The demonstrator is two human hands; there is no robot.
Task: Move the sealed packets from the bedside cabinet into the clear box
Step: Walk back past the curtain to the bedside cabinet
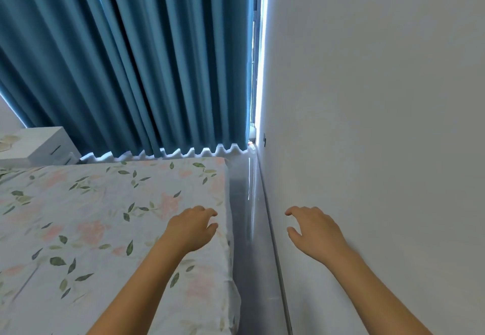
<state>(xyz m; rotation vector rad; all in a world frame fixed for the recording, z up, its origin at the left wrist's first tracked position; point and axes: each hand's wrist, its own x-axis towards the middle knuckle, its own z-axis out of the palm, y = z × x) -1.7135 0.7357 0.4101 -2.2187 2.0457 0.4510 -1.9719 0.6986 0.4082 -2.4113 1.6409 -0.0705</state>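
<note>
No writing, label, brand, number or sign can be read anywhere in the view.

- The left hand reaches forward, palm down, on a bare forearm that rises from the near edge
- Its fingers are loosely curled and hold nothing
- The right hand is stretched out likewise, well apart to the right
- Its fingers are spread, bent at the tips, holding nothing
</note>
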